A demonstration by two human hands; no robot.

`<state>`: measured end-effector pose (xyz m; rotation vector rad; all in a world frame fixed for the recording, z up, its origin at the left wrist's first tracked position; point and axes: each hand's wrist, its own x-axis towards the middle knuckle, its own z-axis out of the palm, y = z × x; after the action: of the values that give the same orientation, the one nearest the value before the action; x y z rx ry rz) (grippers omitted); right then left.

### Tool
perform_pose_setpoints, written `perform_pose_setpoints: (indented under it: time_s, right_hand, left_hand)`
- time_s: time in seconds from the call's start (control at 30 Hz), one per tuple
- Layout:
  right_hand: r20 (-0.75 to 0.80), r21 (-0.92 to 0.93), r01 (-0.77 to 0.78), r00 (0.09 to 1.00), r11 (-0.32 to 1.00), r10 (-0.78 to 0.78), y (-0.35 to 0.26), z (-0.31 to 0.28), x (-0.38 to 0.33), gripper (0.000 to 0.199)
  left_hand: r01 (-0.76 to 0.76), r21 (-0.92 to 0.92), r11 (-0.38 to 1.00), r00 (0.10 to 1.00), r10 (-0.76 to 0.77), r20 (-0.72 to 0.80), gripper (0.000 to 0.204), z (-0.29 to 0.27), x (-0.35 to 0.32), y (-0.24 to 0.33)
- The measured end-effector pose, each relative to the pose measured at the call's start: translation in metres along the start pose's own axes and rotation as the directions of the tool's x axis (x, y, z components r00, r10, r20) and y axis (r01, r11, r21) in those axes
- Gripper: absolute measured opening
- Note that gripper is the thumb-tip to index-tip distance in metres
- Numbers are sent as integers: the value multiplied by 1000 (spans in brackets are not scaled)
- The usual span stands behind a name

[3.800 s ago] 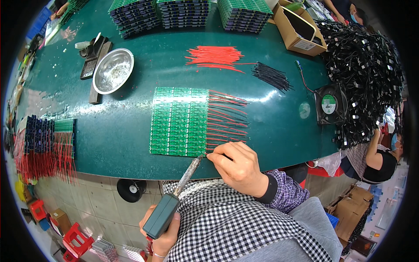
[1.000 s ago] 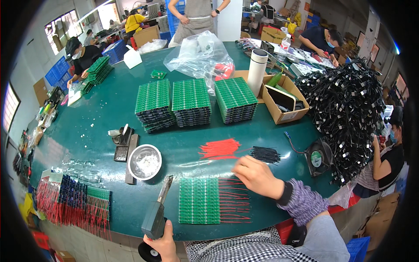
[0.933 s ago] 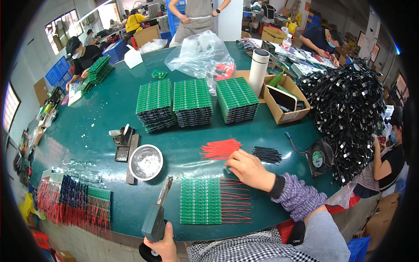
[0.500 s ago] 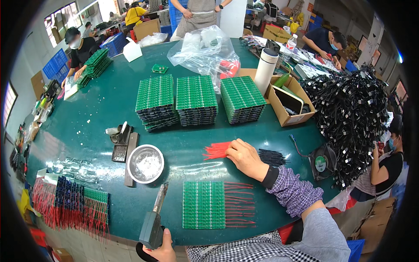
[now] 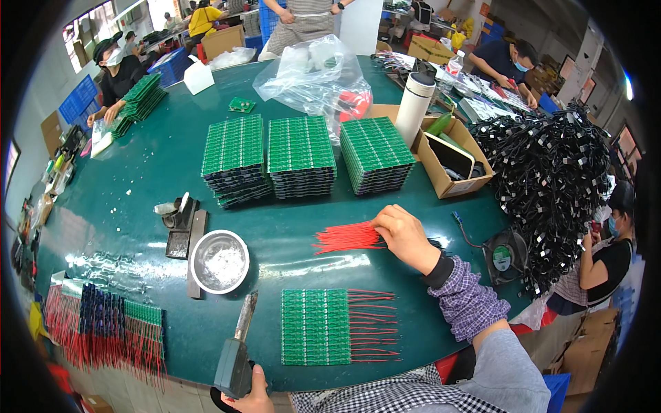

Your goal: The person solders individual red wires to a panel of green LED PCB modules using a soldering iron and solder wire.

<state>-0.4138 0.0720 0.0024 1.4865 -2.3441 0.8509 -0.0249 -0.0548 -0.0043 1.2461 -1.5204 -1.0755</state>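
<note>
My left hand point(image 5: 252, 396) is wrapped round the grey handle of a soldering gun point(image 5: 234, 365), its metal tip pointing up and away over the table. My right hand point(image 5: 406, 237) has its thumb and fingers pinched at the right end of a bundle of red wires point(image 5: 348, 237); how many they grip is hidden. Black wires point(image 5: 435, 243) lie mostly behind that hand. In front of me a green circuit board panel point(image 5: 315, 327) lies flat, with a row of red wires point(image 5: 373, 327) sticking out along its right edge.
A metal bowl point(image 5: 219, 261) stands beside a soldering stand point(image 5: 180, 224). Wired panels point(image 5: 103, 323) lie at the left edge. Behind are stacked panels point(image 5: 301, 155), a white flask point(image 5: 415, 107), a cardboard box point(image 5: 454, 182), a fan point(image 5: 506, 256) and heaped black cables point(image 5: 551, 186). Other people sit around.
My right hand has shifted right along the red bundle, so more of it shows and the black wires are more covered. My left hand still holds the soldering gun. The view has shifted slightly.
</note>
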Motion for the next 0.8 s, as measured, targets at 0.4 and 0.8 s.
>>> perform_pose_setpoints:
  time_s: [0.4, 0.8]
  right_hand:
    - [114, 167, 137, 981, 976, -157, -42, 32, 11, 13]
    - [160, -49, 58, 986, 997, -50, -20, 49, 29, 16]
  left_hand:
    - [-74, 5, 997, 997, 74, 32, 25, 4, 0, 15]
    - [-51, 32, 998, 998, 50, 22, 36, -2, -1, 19]
